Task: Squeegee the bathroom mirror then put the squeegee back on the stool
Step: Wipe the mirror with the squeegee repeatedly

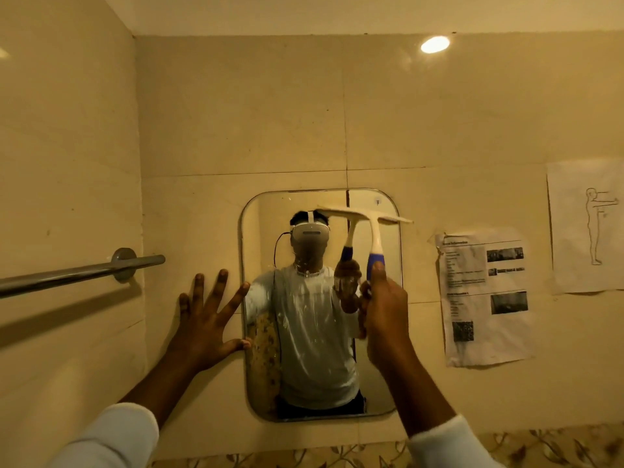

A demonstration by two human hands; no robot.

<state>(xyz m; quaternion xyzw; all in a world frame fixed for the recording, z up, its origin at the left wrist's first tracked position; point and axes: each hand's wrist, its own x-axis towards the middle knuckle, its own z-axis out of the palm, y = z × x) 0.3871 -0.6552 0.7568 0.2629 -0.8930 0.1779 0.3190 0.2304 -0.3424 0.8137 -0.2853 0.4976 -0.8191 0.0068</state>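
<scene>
Right hand (pixel 383 309) fingers – wrapped round squeegee (pixel 374 238) handle | blade – on mirror (pixel 266 231)

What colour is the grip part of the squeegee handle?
Blue; the rest of the squeegee is white. The head view shows it, just above the right hand.

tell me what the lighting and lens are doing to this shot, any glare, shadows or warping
Head view: warm yellow light from one ceiling spot, blown out to white; the towel bar throws a soft shadow on the tiles below; wide-angle bending curves the wall edges and the mirror; the glass looks streaky under the squeegee in the right hand; the left hand is sharp.
</scene>
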